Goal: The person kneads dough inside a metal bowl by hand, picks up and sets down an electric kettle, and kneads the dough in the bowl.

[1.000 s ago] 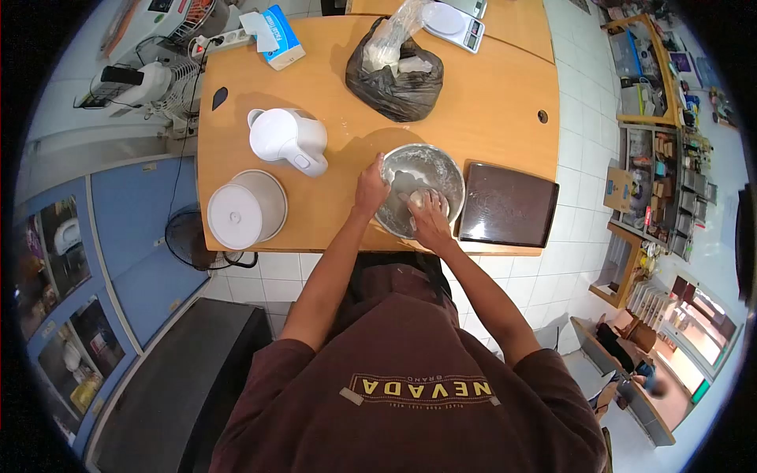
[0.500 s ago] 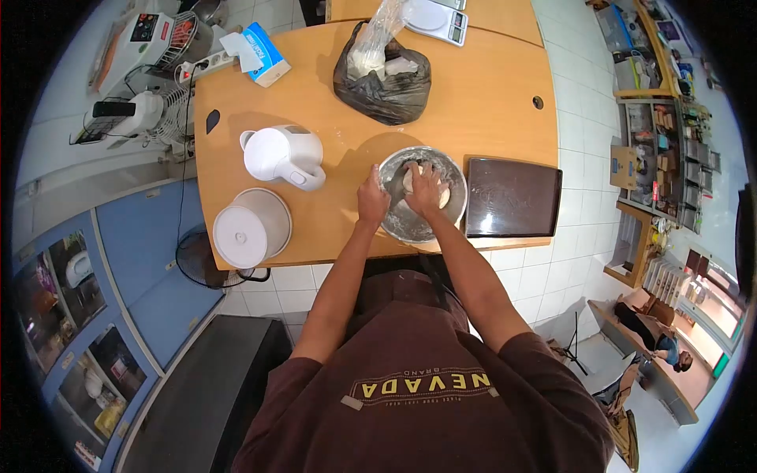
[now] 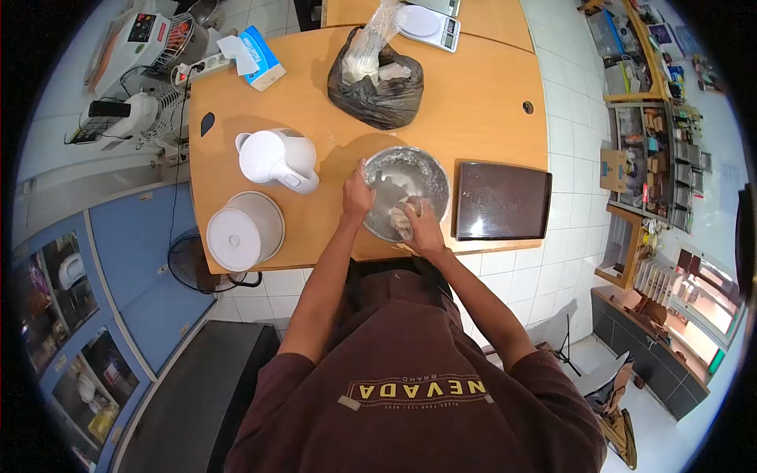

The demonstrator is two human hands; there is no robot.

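Note:
A round metal bowl [image 3: 386, 229] with pale floury smears on its wall stands near the table's front edge. My left hand [image 3: 359, 195] grips its left rim, thumb pointing up along the edge. Inside the bowl's near right side, my right hand [image 3: 426, 229] has its fingers curled around a lump of pale dough [image 3: 400, 219]. Part of the dough is hidden under those fingers. Just right of the bowl lies a dark rectangular baking tray [image 3: 503, 201].
On the wooden table [image 3: 473, 102] are a white electric kettle [image 3: 276, 160], a white lidded container [image 3: 246, 232], a black plastic bag [image 3: 382, 102] holding clear bags, a kitchen scale [image 3: 430, 25] and a tissue box [image 3: 262, 59]. A fan [image 3: 197, 260] stands below the left edge.
My right hand has gone from pressing the dough at the bowl's middle to gripping it at the near right side. The view has shifted slightly; a person at far right no longer shows.

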